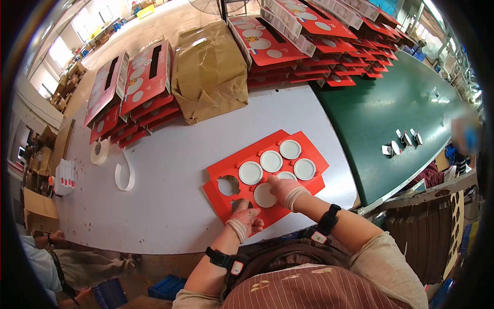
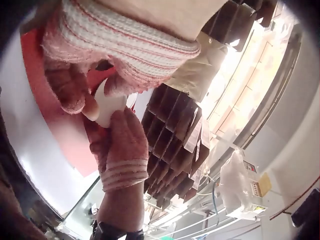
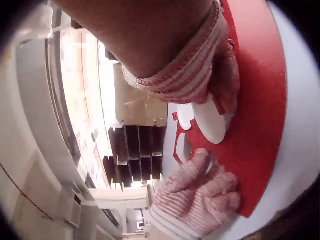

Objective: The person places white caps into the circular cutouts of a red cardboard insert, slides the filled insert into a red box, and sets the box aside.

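A red card sheet (image 1: 275, 141) lies on the pale table, with several round white discs set in its holes. The right hand (image 1: 288, 193), in a striped glove, holds a white disc (image 1: 265, 195) by its edge near the sheet's front; that disc (image 3: 210, 122) looks tilted in the right wrist view. Beside an open hole at the sheet's front left is the left hand (image 1: 245, 219), its fingers bent at the card. In the left wrist view, the left hand (image 2: 110, 55) is close to the disc (image 2: 109, 106); whether it touches it is unclear.
Stacks of red printed cartons (image 1: 146, 77) and a brown paper package (image 1: 210, 72) stand at the back. A tape roll (image 1: 100, 152) and a curled white strip (image 1: 125, 172) lie to the left. On the green surface (image 1: 381, 118) at right are several small items. Another person's legs (image 1: 98, 262) show lower left.
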Demonstrator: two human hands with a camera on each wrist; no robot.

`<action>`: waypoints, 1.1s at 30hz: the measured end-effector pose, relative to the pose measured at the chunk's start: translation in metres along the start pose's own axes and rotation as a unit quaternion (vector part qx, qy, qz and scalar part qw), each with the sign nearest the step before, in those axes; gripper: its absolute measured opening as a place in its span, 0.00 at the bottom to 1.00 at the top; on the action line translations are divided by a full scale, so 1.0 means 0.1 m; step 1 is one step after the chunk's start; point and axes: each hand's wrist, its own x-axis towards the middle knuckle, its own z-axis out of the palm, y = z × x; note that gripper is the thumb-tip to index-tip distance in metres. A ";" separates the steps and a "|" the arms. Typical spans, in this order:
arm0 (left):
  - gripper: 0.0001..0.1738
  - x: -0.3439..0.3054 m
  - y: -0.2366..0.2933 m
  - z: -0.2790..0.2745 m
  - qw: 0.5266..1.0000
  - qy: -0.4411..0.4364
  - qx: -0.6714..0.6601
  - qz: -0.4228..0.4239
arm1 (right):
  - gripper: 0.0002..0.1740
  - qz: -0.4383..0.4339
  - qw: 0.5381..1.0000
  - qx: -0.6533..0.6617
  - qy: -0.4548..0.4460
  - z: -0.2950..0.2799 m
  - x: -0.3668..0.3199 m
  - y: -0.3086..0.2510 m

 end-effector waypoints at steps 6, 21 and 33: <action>0.16 0.02 0.00 -0.02 1.000 -0.004 -0.029 0.006 | 0.16 -0.017 0.997 -0.072 -0.009 0.42 0.22 0.24; 0.14 0.03 -0.02 0.03 0.999 0.012 -0.035 0.018 | 0.16 -0.005 0.991 -0.133 0.014 0.15 -0.15 -0.13; 0.13 -0.02 0.01 0.06 0.998 -0.009 -0.052 0.029 | 0.24 -0.132 0.961 -0.243 0.001 0.10 -0.43 -0.07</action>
